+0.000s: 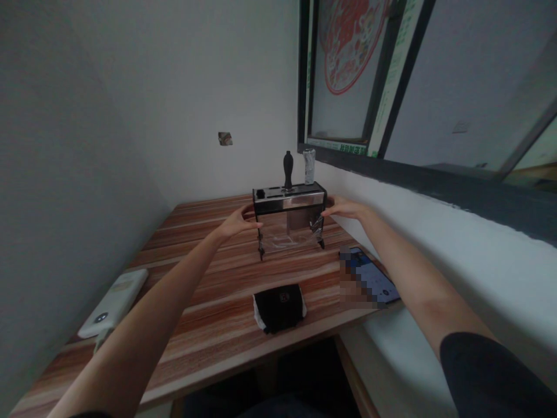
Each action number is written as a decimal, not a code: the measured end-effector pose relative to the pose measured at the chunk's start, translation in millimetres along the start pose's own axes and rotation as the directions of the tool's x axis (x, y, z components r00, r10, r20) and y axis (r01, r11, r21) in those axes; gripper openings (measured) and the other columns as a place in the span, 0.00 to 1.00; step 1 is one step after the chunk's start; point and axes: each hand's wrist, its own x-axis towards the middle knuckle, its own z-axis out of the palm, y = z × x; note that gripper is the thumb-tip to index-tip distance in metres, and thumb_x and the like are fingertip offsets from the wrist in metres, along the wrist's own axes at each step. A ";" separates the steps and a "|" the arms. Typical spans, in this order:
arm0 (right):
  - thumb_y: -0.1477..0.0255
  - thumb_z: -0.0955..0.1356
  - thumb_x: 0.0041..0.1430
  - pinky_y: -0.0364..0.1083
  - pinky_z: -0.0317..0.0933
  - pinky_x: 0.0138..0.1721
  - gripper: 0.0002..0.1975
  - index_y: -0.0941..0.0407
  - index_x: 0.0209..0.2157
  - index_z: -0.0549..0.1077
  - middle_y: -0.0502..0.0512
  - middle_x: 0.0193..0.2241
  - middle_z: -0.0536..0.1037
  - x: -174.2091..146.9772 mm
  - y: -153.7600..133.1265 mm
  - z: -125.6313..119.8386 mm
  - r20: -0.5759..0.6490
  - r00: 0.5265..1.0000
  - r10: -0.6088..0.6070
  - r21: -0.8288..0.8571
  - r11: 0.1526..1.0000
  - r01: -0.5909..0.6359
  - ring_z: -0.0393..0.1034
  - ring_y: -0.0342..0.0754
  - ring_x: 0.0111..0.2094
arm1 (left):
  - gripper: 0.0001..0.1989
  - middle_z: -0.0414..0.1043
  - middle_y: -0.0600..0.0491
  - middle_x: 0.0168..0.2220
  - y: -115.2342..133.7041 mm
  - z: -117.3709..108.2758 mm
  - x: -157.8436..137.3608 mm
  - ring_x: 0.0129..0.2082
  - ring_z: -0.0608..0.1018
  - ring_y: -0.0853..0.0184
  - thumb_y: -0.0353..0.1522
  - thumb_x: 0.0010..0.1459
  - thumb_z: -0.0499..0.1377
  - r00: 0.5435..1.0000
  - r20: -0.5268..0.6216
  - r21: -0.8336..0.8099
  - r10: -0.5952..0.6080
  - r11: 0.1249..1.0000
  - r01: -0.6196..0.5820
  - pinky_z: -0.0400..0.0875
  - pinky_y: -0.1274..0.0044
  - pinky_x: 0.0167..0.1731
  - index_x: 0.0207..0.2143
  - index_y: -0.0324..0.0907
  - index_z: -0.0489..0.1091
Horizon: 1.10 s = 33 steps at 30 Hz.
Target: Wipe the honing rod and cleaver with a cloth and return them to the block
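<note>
A knife block [289, 200] with a black and metal slotted top and a clear plastic body stands on dark feet toward the back of the table. Out of its top rise a black handle [288, 169] and, to the right, a handle wrapped in clear plastic [308, 167]. My left hand [238, 223] grips the block's left side, with the thumb in front and the other fingers partly hidden behind. On the opposite side my right hand [343, 207] holds it in the same manner. Crumpled clear film hangs at the block's lower right.
The wood-grain table [204, 313] meets walls at the back and right. Near its front edge lies a folded black cloth item [281, 307] with white sides. A lit phone [378, 281] is by my right forearm, a white power bank [115, 302] with a cable at the left.
</note>
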 end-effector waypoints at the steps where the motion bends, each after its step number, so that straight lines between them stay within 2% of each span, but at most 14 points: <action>1: 0.73 0.78 0.34 0.58 0.55 0.59 0.30 0.56 0.44 0.77 0.58 0.46 0.78 0.1 0.6 -1.2 0.005 1.000 0.012 0.007 1.000 -0.012 0.68 0.57 0.53 | 0.43 0.60 0.38 0.62 -0.8 1.6 0.0 0.59 0.67 0.51 0.39 0.40 0.72 1.000 -0.004 0.001 0.000 1.000 0.000 0.59 0.58 0.59 0.58 0.37 0.62; 17: 0.75 0.78 0.32 0.57 0.49 0.62 0.30 0.56 0.44 0.77 0.57 0.48 0.78 -1.8 17.1 -4.3 -0.006 1.000 0.020 0.047 0.999 -0.019 0.65 0.57 0.56 | 0.45 0.62 0.39 0.61 -11.0 6.9 1.8 0.59 0.67 0.49 0.41 0.37 0.72 0.999 -0.021 0.034 -0.037 0.999 0.037 0.61 0.57 0.58 0.58 0.38 0.63; 27: 0.75 0.78 0.34 0.57 0.56 0.59 0.31 0.56 0.46 0.75 0.57 0.48 0.77 -1.3 22.7 -5.7 0.014 0.999 0.050 0.078 0.996 -0.051 0.67 0.56 0.53 | 0.43 0.61 0.39 0.62 -10.8 9.5 0.0 0.59 0.67 0.50 0.39 0.39 0.71 0.999 -0.037 0.038 -0.033 0.999 0.034 0.62 0.58 0.57 0.58 0.38 0.63; 33: 0.74 0.77 0.37 0.54 0.66 0.50 0.31 0.54 0.47 0.73 0.56 0.47 0.77 -6.7 19.7 -1.8 0.032 0.996 0.088 0.115 0.989 -0.091 0.72 0.54 0.46 | 0.44 0.60 0.37 0.62 -11.8 14.6 -1.4 0.60 0.65 0.51 0.40 0.41 0.70 0.998 -0.053 0.043 -0.018 0.999 0.020 0.61 0.59 0.57 0.60 0.37 0.60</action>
